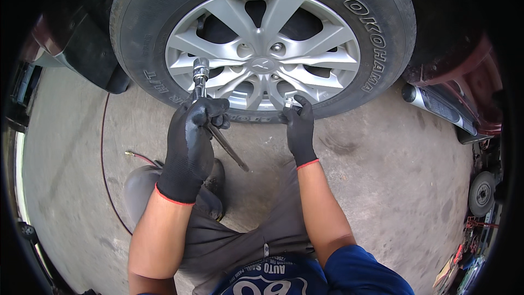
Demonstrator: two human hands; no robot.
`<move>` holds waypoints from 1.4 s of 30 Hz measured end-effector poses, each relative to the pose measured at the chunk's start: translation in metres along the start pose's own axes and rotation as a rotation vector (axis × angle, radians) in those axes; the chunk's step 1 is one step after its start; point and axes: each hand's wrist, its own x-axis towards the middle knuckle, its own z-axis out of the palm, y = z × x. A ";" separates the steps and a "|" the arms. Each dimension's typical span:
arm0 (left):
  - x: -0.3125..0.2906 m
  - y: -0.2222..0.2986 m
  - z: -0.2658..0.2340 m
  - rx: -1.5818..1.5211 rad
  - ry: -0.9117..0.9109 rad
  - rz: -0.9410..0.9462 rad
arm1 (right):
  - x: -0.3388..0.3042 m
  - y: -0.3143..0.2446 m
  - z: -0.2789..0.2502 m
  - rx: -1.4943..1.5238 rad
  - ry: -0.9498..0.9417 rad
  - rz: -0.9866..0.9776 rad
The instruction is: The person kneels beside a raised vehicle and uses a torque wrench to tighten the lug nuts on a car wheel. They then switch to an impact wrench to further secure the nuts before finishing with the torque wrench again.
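My left hand (192, 141), in a black glove with a red cuff, is closed around a socket wrench. The wrench's chrome socket (201, 70) points up in front of the left spokes, and its long dark bar (229, 148) slants down to the right out of my fist. In my gloved right hand (301, 129), a shiny lug nut (291, 103) is pinched between thumb and fingers near the wheel's lower rim. Before me stands a silver alloy wheel (323, 49) with a black tire (376, 27). A shiny lug nut (277, 47) sits in the hub's upper right.
A thin red hose (103, 147) runs along the concrete floor (382, 186) at left, and a brass fitting (130, 153) lies by my knee. Dark red bodywork flanks the wheel, with a side step (436, 105) at right. A small wheel (482, 194) lies among clutter far right.
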 end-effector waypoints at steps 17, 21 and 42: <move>0.041 -0.014 0.040 0.036 0.247 -0.135 | 0.064 -0.040 0.077 0.102 0.262 -0.259; 0.046 -0.016 0.038 0.017 0.206 -0.129 | 0.058 -0.044 0.088 0.487 0.344 -0.085; 0.044 -0.042 -0.009 0.345 0.118 0.059 | 0.060 -0.024 0.104 0.338 0.395 -0.181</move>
